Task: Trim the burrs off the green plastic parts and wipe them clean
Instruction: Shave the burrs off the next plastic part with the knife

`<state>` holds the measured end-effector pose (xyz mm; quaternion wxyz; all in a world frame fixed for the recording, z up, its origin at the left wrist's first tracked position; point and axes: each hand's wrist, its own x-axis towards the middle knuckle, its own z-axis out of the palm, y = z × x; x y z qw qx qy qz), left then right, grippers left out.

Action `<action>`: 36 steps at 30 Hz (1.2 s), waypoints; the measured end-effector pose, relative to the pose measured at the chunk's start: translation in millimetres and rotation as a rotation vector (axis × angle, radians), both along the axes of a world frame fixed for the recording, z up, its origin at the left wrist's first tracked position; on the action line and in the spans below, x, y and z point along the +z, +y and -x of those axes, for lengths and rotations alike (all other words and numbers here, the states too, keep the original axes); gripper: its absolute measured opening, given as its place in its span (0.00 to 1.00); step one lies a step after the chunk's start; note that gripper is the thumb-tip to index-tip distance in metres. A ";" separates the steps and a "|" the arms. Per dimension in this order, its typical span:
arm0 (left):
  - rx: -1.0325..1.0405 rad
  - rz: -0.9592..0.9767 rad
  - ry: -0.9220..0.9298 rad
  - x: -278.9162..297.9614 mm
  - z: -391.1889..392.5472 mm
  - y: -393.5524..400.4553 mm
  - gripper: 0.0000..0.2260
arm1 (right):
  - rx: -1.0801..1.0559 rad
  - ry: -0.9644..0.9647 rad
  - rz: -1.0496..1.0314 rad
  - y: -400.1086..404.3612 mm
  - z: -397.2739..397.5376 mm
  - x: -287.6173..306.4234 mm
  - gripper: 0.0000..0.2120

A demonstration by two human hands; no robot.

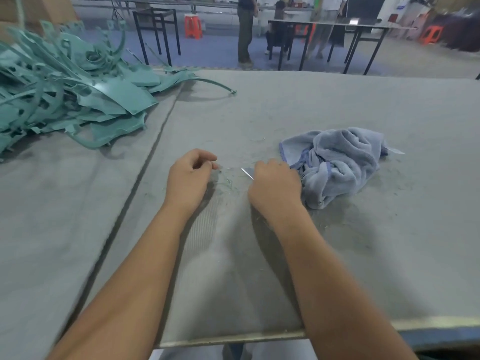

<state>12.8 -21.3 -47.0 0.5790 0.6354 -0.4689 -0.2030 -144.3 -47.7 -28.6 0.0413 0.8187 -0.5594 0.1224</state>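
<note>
Grey felt-covered surface [337, 255] filled the near view, its metal front edge just below the person's forearms; a seam ran up it on the left.

Near: both bare hands rested on the felt, close together but apart. Left hand [188, 175] had its fingers [207, 158] loosely curled, tips nearly meeting the thumb; whether they pinched anything I could not tell — perhaps a thin sliver, too small to see. Right hand [275, 188] was curled round a small shiny metal blade [248, 173], whose tip pointed left toward the other hand. Held low and short like that, it likely suited fine scraping. No green part lay in either hand.

Between the hands: thin pale-green plastic shavings [228, 181] were scattered on the felt, probably trimmed burrs.

Just beside the right hand, touching or nearly so: a crumpled light-blue towelling cloth [337, 165], kept within reach for wiping, I judged.

Farther, left: the heap of green curved plastic parts [78, 100] sat well apart from the hands, one long thin strip arching out to the right. Judged a pause between pieces; the next part would have to be fetched from that heap.

Far: black-framed tables [337, 24], orange plastic stools [193, 26], standing people [245, 29], blurred.
</note>
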 end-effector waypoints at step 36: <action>0.521 -0.327 0.129 45.7 -227.4 -76.3 0.33 | 0.473 -0.011 -0.301 -5.5 -170.6 -17.2 0.25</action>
